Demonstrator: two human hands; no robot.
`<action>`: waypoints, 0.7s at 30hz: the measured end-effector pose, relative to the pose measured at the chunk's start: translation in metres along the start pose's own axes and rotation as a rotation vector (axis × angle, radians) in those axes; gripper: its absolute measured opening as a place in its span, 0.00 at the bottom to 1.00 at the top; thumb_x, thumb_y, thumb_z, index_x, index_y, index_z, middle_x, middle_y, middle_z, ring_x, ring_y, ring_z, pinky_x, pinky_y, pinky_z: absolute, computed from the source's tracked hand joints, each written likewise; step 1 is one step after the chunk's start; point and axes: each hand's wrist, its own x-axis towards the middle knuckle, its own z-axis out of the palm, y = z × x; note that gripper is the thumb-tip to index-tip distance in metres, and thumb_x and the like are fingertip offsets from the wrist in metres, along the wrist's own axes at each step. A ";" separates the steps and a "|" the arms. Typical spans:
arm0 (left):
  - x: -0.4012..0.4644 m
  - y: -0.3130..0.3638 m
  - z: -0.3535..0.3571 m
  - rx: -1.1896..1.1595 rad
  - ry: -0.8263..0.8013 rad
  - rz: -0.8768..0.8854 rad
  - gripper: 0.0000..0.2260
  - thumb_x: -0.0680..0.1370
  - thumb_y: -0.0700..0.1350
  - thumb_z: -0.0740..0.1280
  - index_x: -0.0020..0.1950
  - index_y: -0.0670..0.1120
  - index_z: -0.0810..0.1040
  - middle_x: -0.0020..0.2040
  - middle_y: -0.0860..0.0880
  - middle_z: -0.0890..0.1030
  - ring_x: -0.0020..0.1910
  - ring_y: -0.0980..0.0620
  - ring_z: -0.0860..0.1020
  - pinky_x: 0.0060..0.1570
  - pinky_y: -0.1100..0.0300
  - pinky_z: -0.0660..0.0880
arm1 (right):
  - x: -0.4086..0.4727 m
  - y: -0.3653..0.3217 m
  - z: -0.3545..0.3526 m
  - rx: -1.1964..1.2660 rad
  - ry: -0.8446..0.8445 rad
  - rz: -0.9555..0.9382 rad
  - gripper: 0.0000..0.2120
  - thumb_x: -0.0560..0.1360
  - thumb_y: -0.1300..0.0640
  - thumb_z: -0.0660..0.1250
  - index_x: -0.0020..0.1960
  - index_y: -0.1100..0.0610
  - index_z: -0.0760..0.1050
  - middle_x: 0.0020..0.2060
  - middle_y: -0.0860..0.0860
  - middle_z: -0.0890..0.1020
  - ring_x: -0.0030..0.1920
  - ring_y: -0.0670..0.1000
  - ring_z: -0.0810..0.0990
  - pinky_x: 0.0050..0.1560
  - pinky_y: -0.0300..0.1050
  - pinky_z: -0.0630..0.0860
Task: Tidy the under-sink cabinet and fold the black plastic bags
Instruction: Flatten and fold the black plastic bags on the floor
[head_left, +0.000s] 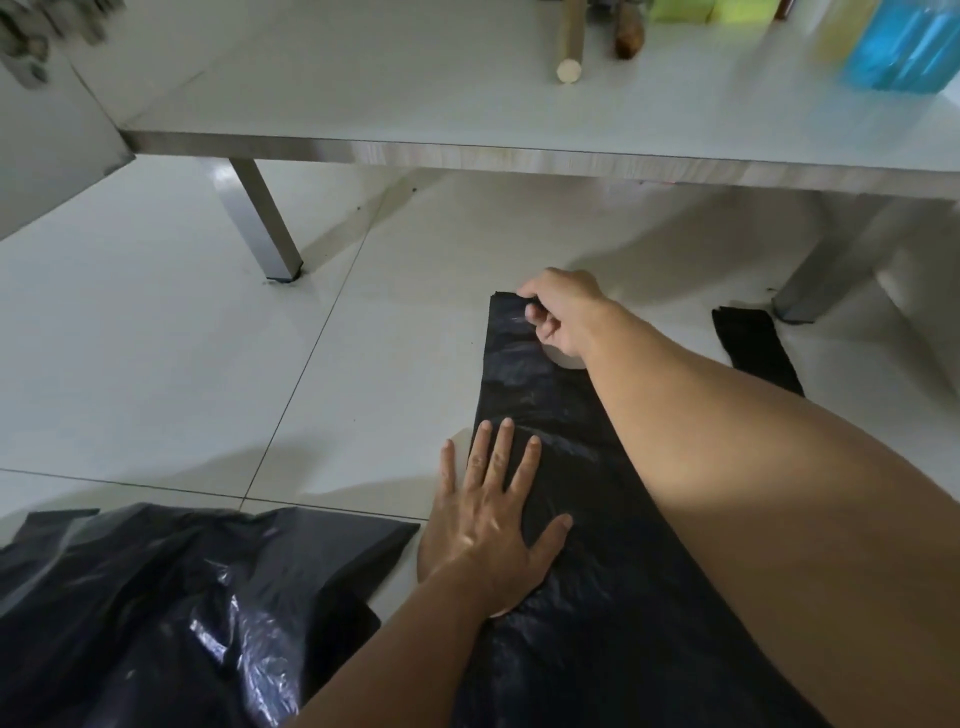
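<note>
Two hands control the flattened black plastic bag (597, 519) on the tiled floor (208, 364): if the left hand (493, 525), spread flat, lifts while the right hand (563, 314), its grip pinching the 12 o'clock handle, pulls, the slick film may slide and crease.
</note>
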 end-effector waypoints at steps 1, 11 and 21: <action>0.000 0.000 0.000 -0.002 -0.002 0.003 0.34 0.75 0.70 0.34 0.76 0.54 0.30 0.76 0.48 0.28 0.74 0.48 0.27 0.73 0.39 0.35 | 0.000 -0.004 0.000 0.051 -0.008 -0.020 0.04 0.73 0.68 0.66 0.44 0.61 0.75 0.32 0.53 0.74 0.27 0.46 0.71 0.24 0.37 0.59; -0.001 0.000 -0.002 -0.005 -0.005 0.006 0.35 0.76 0.70 0.36 0.76 0.54 0.30 0.76 0.48 0.29 0.74 0.48 0.27 0.73 0.39 0.36 | 0.004 0.023 -0.025 -0.756 0.177 -0.687 0.21 0.79 0.63 0.60 0.71 0.55 0.67 0.70 0.53 0.71 0.68 0.55 0.72 0.67 0.48 0.70; 0.000 0.000 -0.002 -0.006 -0.010 -0.001 0.34 0.75 0.70 0.35 0.75 0.55 0.29 0.76 0.49 0.29 0.75 0.48 0.28 0.73 0.40 0.35 | 0.026 0.053 -0.028 -1.417 -0.059 -0.582 0.28 0.82 0.39 0.43 0.80 0.44 0.43 0.80 0.47 0.43 0.79 0.56 0.40 0.76 0.64 0.40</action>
